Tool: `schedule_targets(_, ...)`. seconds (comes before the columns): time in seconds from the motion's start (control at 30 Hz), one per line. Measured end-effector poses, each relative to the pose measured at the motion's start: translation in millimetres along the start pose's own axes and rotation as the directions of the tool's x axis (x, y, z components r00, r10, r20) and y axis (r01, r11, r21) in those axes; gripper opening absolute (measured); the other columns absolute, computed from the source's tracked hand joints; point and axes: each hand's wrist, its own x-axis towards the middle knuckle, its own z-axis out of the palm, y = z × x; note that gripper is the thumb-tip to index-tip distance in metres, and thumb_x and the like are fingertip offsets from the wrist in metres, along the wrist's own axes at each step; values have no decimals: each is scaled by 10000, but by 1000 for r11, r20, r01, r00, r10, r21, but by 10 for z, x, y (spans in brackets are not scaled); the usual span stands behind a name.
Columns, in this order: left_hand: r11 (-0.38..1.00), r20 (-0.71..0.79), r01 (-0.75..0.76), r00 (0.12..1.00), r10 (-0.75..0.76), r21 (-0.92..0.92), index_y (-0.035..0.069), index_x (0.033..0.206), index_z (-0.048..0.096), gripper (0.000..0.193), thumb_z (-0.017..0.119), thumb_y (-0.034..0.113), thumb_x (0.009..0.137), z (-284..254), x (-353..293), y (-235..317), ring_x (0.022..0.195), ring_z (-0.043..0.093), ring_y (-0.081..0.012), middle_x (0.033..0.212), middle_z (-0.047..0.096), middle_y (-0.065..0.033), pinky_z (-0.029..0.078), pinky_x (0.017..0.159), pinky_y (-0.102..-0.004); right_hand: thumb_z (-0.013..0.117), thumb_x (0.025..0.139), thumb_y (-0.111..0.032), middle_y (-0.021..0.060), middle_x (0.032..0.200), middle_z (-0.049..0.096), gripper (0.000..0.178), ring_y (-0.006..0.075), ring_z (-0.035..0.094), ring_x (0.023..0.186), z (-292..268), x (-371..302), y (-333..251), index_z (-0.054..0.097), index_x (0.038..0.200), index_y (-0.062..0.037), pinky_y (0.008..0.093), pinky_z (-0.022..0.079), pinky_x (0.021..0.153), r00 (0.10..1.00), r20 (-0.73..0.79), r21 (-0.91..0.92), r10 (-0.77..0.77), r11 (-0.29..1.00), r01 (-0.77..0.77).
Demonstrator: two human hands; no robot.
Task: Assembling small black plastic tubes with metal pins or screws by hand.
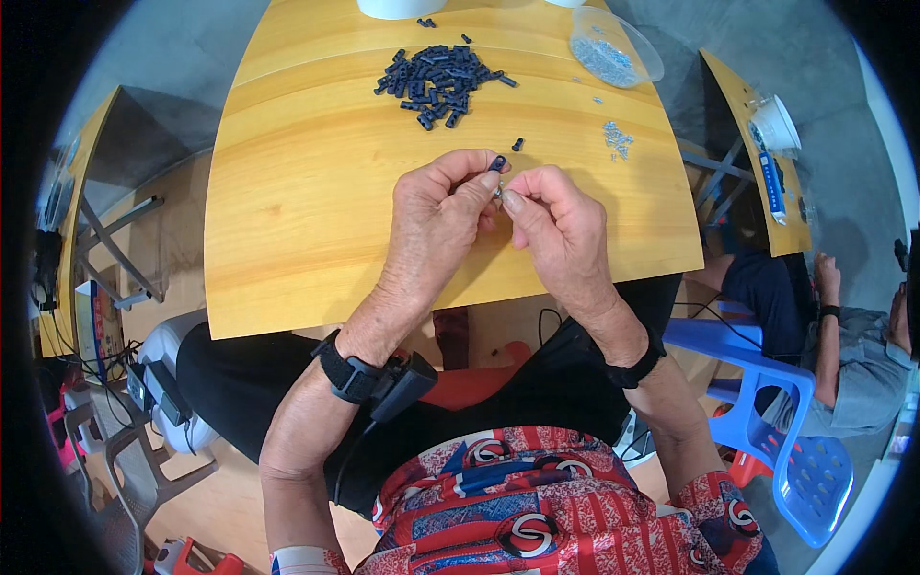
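Over the table's near half, my left hand (443, 196) pinches a small black plastic part (496, 164) between thumb and fingers. Against it, my right hand (556, 216) has thumb and forefinger closed on a tiny silver metal piece (497, 193), partly covered by the fingertips. The two hands nearly touch. Just beyond them lies one loose black part (517, 145). A heap of similar black parts (441, 81) sits farther off, slightly left. To the right is a scatter of small silver pieces (618, 141).
A clear plastic bowl (644, 46) of silver pieces stands at the table's (287, 211) far right corner. At the far edge is a white container (388, 8). A blue plastic chair (800, 460) and another person (853, 374) are at right, a grey chair (125, 479) at left.
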Motion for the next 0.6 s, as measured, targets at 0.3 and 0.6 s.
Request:
schedule_targets(0.3,997,-4,68,998,-67,25,-12,928,665,137,580,92,899,-2,-16,78,581,486,-36,691,576,15,413,519,-188,580,836,-3,115,773,584,59,250,621,660,34,30,2,553,886,-21,322,474,546,943,-31,-323,-332,896,305)
schedule_targets(0.6,990,29,127,992,-125,-61,4,922,668,133,579,101,898,-36,36,53,585,482,-37,669,553,26,415,532,-189,563,851,-13,133,818,602,50,276,618,698,-158,116,-15,556,900,-19,323,481,603,971,-74,-305,-226,933,194)
